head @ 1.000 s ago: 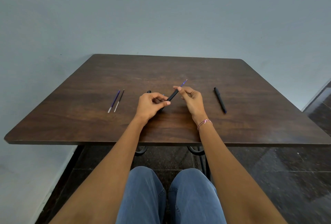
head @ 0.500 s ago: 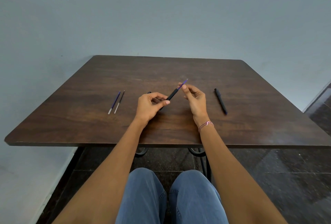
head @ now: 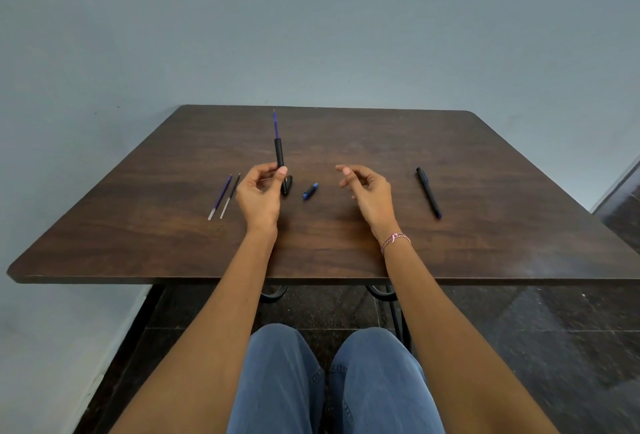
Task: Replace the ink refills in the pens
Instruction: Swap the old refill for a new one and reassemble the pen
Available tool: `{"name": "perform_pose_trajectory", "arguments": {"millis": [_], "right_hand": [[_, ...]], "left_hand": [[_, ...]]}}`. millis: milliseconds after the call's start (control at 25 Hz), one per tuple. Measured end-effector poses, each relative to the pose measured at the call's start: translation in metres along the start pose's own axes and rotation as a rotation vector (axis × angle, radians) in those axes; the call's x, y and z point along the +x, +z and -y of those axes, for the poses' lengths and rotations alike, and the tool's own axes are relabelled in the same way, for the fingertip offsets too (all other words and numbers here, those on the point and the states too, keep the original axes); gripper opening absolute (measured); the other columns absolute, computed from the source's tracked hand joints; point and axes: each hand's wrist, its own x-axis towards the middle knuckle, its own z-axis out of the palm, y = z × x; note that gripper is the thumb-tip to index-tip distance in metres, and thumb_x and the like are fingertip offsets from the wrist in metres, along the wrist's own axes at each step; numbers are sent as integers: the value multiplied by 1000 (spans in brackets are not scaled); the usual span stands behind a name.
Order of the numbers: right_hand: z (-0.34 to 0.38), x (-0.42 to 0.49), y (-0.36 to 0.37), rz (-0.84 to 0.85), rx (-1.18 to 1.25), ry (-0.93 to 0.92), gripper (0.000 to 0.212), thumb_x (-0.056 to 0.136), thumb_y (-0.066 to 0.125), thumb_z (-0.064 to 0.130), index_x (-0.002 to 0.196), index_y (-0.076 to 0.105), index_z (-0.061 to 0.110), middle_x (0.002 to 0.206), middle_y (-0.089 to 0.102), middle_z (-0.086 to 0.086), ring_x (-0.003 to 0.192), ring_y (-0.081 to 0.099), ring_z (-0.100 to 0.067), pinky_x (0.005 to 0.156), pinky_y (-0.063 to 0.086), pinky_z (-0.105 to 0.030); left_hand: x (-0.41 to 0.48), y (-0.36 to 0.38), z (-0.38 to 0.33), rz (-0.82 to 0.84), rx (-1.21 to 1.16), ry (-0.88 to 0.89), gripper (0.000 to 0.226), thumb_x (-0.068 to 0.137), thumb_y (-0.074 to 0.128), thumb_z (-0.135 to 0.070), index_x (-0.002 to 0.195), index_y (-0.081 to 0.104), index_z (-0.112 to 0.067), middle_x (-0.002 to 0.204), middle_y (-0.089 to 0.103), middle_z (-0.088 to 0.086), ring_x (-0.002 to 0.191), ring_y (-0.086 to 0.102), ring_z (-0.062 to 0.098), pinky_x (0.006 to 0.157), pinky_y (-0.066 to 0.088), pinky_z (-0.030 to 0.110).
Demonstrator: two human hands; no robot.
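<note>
My left hand [head: 259, 196] holds a black pen barrel [head: 280, 159] upright, and a blue refill [head: 275, 124] sticks out of its top. A small blue tip piece [head: 310, 191] lies on the table between my hands. Beside the barrel's lower end lies a black part [head: 289, 183], partly hidden by my thumb. My right hand [head: 367, 191] hovers with its fingers apart and nothing in it. A second black pen [head: 428, 192] lies to the right. Two loose refills, one blue [head: 220, 196] and one black [head: 230, 196], lie to the left.
The brown wooden table [head: 346, 246] stands against a grey-blue wall. Its near edge runs just above my knees in blue jeans. Dark tiled floor shows below, with a metal table base under the top.
My right hand let go of the pen and moved right. The blue tip piece now lies on the table. My left hand swung the barrel upright and moved left.
</note>
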Motion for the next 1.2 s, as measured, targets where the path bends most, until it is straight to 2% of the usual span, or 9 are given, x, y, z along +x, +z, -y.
{"name": "perform_pose_trajectory", "arguments": {"millis": [160,280,400,560,720,880,1000,1080,1200], "right_hand": [[4,3,11,107,-341,-166,21,96,55,24,113,67,24,95,64,5,91,58,-9,82,47,-23],[8,5,32,211,-738,-306,29,97,49,35,120,64,26,96,56,2,100,49,-16,80,45,-30],[8,5,46,278,-1003,-417,37,97,45,45,118,67,25,100,54,-3,105,44,-21,75,45,-34],[8,5,45,214,-1075,-452,37,96,48,43,106,73,18,96,57,-3,104,46,-21,69,42,-30],[6,6,43,150,-1077,-382,30,94,55,35,105,73,13,98,61,-3,106,48,-20,68,40,-28],[5,8,34,44,-864,-220,19,90,63,24,99,74,12,94,66,-6,100,53,-23,77,44,-31],[5,10,24,-169,-278,16,7,80,74,13,86,74,14,81,71,0,76,63,-10,79,51,-30],[6,10,16,-268,5,109,15,77,78,14,88,70,18,76,70,4,74,66,-8,80,54,-29],[6,12,10,-333,244,155,28,76,79,17,101,66,21,75,71,-1,72,69,-9,80,57,-28]], "left_hand": [[1,2,1,3,4,-1,14,81,73,-17,87,65,-27,82,66,-13,70,59,-11,67,47,9],[3,3,6,24,-9,38,12,80,74,-13,87,67,-21,79,66,-11,65,58,-12,63,45,6],[5,5,11,56,-26,55,12,80,74,-10,89,69,-17,78,67,-8,68,61,-4,64,47,8],[2,6,9,159,30,50,16,78,76,-11,85,69,-24,78,69,-6,71,65,2,59,48,9],[0,6,9,204,98,56,17,76,78,-16,83,68,-28,80,70,-5,77,65,9,67,51,17],[-2,5,8,256,110,67,18,75,79,-14,79,70,-29,73,69,-6,71,63,6,63,53,15],[-4,5,7,303,115,77,19,74,79,-10,77,70,-26,71,68,-4,68,62,7,60,49,11],[-4,6,6,339,152,73,19,74,80,-11,76,71,-27,71,69,-5,67,61,3,61,47,9],[-5,8,6,385,215,66,16,73,81,-13,77,73,-26,70,68,-7,63,60,-1,61,47,10]]}}
